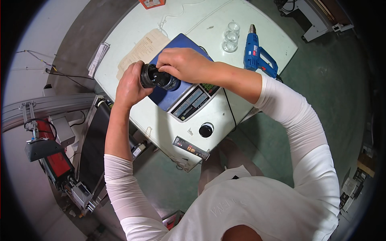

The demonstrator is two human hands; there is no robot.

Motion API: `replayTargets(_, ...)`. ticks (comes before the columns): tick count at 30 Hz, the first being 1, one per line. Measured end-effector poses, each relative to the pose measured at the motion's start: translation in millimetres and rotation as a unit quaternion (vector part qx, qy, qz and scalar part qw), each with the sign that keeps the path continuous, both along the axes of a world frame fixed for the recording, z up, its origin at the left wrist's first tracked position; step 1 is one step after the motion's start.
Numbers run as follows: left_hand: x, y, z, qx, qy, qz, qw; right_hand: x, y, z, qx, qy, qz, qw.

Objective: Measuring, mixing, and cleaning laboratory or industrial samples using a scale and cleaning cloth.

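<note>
Black round jar (155,77) sits tilted over the blue weighing scale (177,98), mouth toward you. Your left hand (129,85) clamps its side to steady it; your right hand (183,64) reaches in, fingertips pinched together at the mouth. Blue heat gun (255,56) lies well apart, right.

Black jar (155,76), frame centre-left: rear wall covered by left hand (129,85); mouth partly covered by fingers (169,64) of right hand (183,64); contents not discernible. Blue scale (173,94): platform largely hidden under both hands; display and keys too small to tell. Orange box (152,3), top edge: cut off by frame. Paper sheet (142,50): print too small to tell. Tabletop (201,24): far corners bent by lens. Red machine (56,160), lower left: blurred toward rim
</note>
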State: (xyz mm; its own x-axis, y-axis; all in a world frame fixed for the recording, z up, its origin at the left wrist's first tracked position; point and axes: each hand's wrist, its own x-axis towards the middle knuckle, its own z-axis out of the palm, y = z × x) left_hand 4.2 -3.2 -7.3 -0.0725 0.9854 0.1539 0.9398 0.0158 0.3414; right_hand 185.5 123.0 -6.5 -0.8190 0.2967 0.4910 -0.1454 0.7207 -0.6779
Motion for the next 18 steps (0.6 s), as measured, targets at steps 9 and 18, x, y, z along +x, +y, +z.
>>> replayTargets(9, -0.2, -0.7, -0.8, 0.005, 0.011, -0.008, 1.000, 3.7, 1.4, -8.5, -0.034, -0.058, 0.001, 0.998)
replayTargets(18, -2.0, 1.9, -2.2, 0.006, 0.016, -0.006, 1.000, 11.3, 5.1, -3.0, -0.031, -0.062, 0.002, 0.998)
